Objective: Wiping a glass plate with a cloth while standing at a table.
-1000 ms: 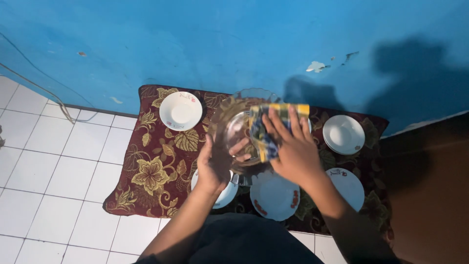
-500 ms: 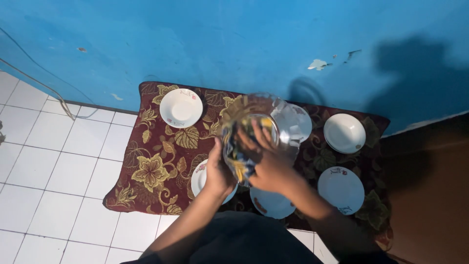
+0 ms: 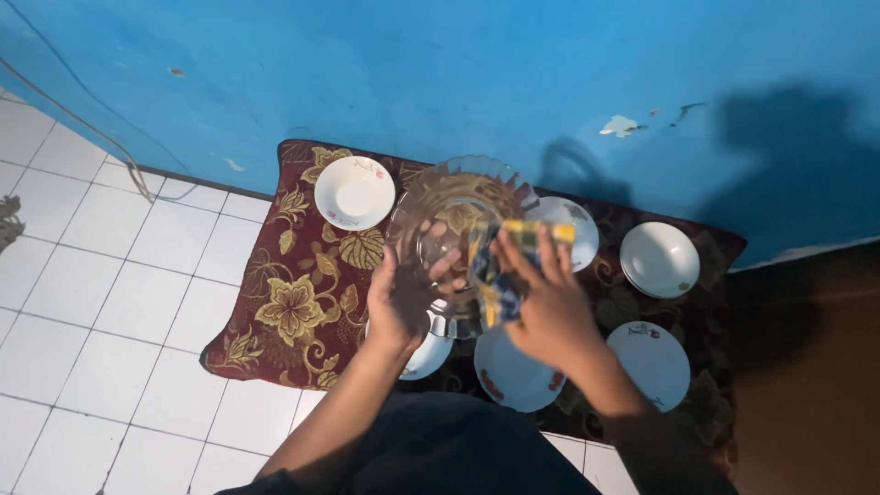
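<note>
The person holds a clear glass bowl [image 3: 456, 240] tilted up above a maroon floral cushion [image 3: 293, 293] that lies on the white tiled floor [image 3: 110, 302] against a blue wall [image 3: 440, 73]. The left hand [image 3: 401, 302] grips the bowl's lower rim, fingers curled around the edge. The right hand [image 3: 541, 298] presses a yellow and blue checked cloth [image 3: 500, 266] against the bowl's right side, fingers spread flat over the fabric.

To wipe it well, the left hand should likely keep a firm hold, since wet glass slips easily, and turn the bowl bit by bit so the cloth meets the scalloped rim all round. Keeping the bowl low over the cushion seems wise. White saucers [image 3: 354, 192] and plates [image 3: 655, 362] lie around it on the cushion, so the elbows need care.
</note>
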